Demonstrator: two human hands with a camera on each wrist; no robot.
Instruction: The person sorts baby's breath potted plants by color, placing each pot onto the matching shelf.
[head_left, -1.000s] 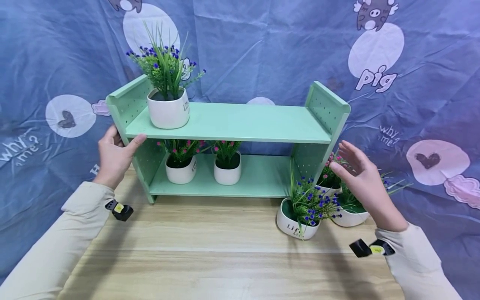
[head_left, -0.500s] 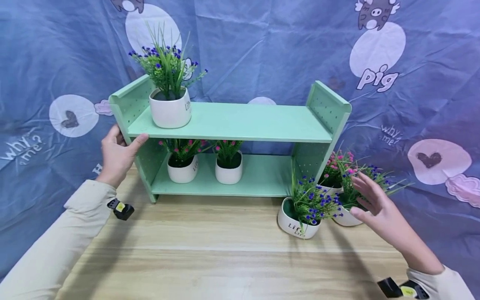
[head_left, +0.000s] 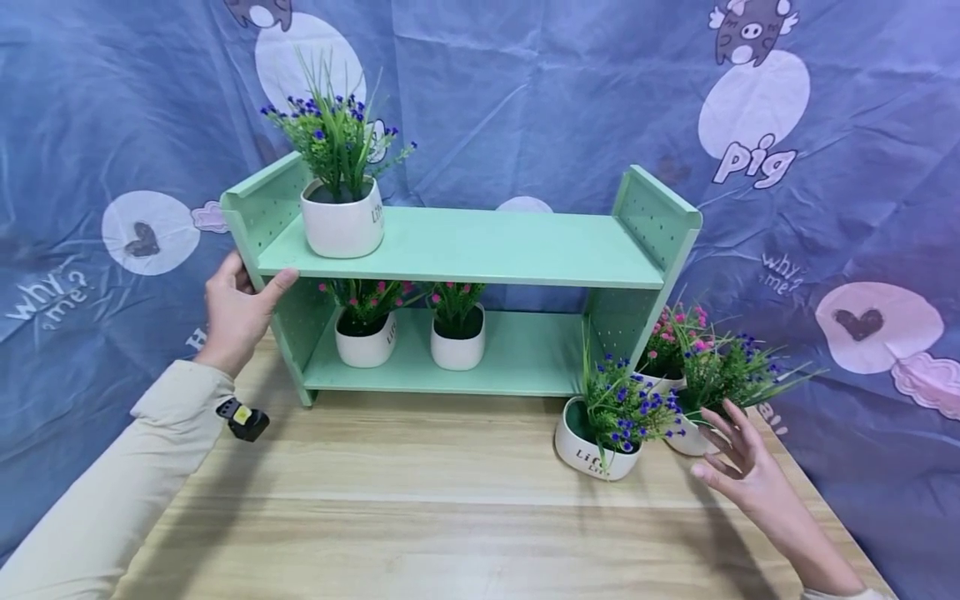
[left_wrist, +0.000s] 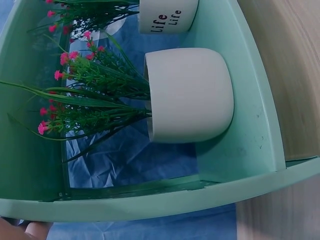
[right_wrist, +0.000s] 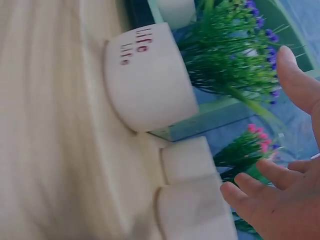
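My left hand grips the left side panel of a two-tier mint-green shelf, thumb at the front edge and fingers behind the panel. On the top tier stands a white pot with blue-purple flowers. Two white pots with pink flowers, one at the left and one beside it, stand on the lower tier. My right hand hovers with spread fingers beside a white pot of purple flowers at the right. In the right wrist view, its fingers overlap that group of pots.
A "Life" pot with purple flowers stands on the wooden table in front of the shelf's right end. Another pot with pink flowers is partly hidden behind the right panel. A blue printed cloth hangs behind everything.
My right hand has moved down and to the right, from beside the shelf's right panel to in front of the right-hand pots. The left hand keeps its grip on the shelf.
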